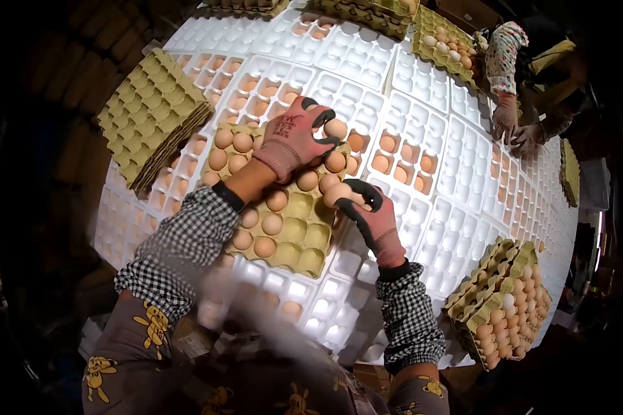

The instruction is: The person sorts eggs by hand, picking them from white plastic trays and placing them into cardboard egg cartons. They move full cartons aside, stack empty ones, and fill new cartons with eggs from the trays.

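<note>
A pulp egg tray lies in the middle, partly filled with brown eggs; its cups at the lower right hold none. My left hand, in a pink glove with black fingertips, reaches over the tray's far side. Its fingers curl round an egg above the white plastic trays. Close to the tray's right edge, my right hand, gloved the same way, grips eggs between thumb and fingers. My left forearm hides part of the pulp tray.
White plastic egg trays cover the table, some cups holding eggs. A pulp tray stack stands at left, another with eggs at lower right. Across the table, a co-worker's gloved hands work near a filled pulp tray.
</note>
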